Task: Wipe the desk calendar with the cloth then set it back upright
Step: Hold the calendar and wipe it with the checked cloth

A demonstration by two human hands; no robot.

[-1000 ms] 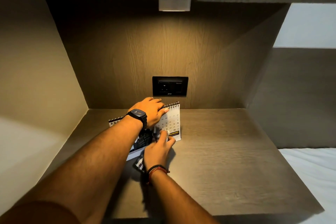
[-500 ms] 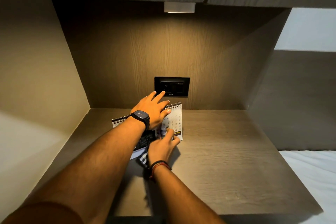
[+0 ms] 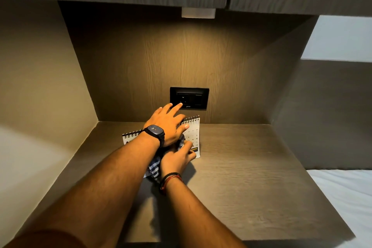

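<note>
A white spiral-bound desk calendar [image 3: 193, 131] stands at the back of the wooden desk [image 3: 245, 179], leaning slightly. My left hand [image 3: 166, 125], with a black watch on the wrist, lies over its top spiral edge. The thumb presses the front page and the fingers spread out behind it. My right hand [image 3: 177, 159] presses a blue-and-white checked cloth [image 3: 154, 168] against the lower front of the calendar. The hands and cloth hide the middle of the calendar.
A black wall socket [image 3: 192, 98] sits just behind my left fingers. Side panels close the niche on the left and right, and overhead cabinets with a small lamp [image 3: 198, 12] hang above. A white bed [image 3: 346, 197] lies past the desk's right edge.
My left fingers have lifted and spread out toward the socket. My right hand with the cloth has shifted right across the calendar's front, and more of the checked cloth shows.
</note>
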